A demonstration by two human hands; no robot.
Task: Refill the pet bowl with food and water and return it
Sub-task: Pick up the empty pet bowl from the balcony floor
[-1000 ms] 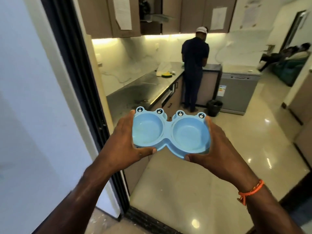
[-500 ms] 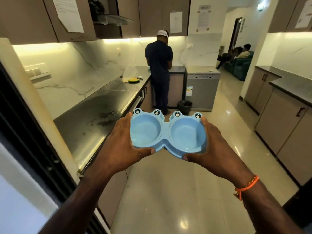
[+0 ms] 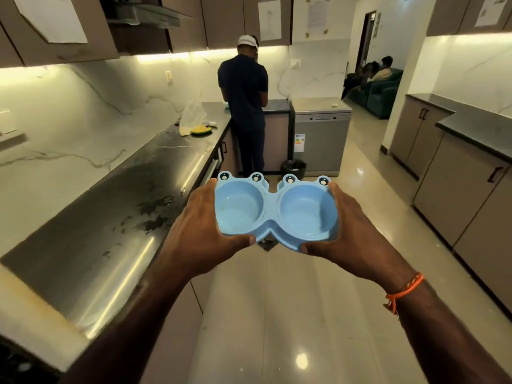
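A light blue double pet bowl (image 3: 274, 209) with frog eyes on its far rim hangs level in front of me over the kitchen floor. Both of its round cups hold nothing. My left hand (image 3: 199, 231) grips its left end, thumb on the near rim. My right hand (image 3: 352, 234), with an orange cord at the wrist, grips its right end the same way.
A dark counter (image 3: 116, 217) with wet patches runs along the left. A person (image 3: 243, 106) stands at its far end beside a dishwasher (image 3: 321, 139) and a black bin (image 3: 293, 168). Cabinets (image 3: 457, 189) line the right; glossy floor (image 3: 277, 314) lies between.
I have come through the doorway into the kitchen; the door frame has left view and the counter and person are nearer. Both hands keep the same hold on the bowl.
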